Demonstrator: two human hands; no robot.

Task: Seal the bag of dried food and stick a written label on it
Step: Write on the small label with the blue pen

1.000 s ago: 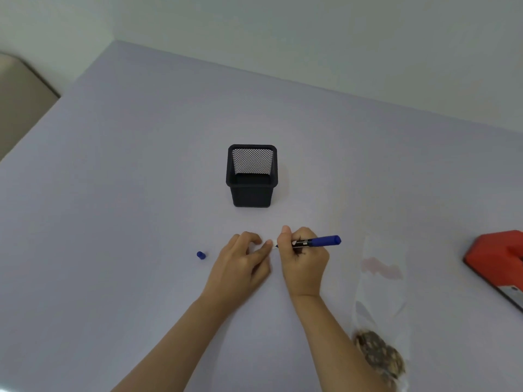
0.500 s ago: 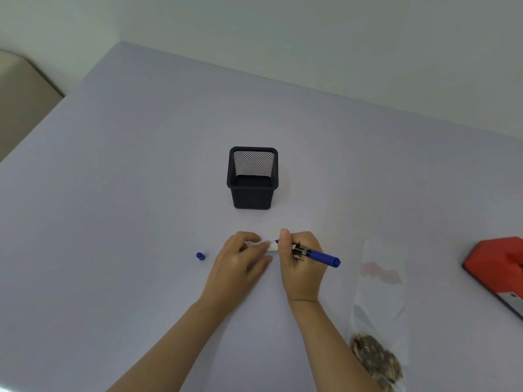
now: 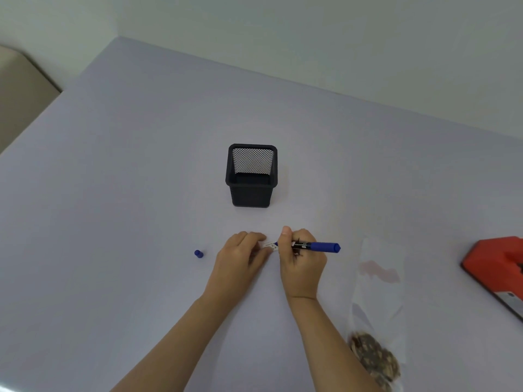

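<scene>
Lilac table (image 3: pixel 141 165) meets pale walls (image 3: pixel 311 38); centre frame, right hand (image 3: pixel 302 267) grips the blue marker (image 3: pixel 319 246), tip on the white label (image 3: pixel 268 246) pinched by the left hand (image 3: pixel 240 258); bag (image 3: pixel 379 301) lies flat, lower right

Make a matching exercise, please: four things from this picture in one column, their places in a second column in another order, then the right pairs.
Things:
1. marker cap
2. mesh pen holder
3. bag of dried food
4. marker

Places:
A. gripped by the right hand, tip at the label
B. lying alone, to the left of the left hand
C. standing upright beyond both hands
D. lying flat, to the right of the right hand

Pairs: 1-B, 2-C, 3-D, 4-A
</scene>
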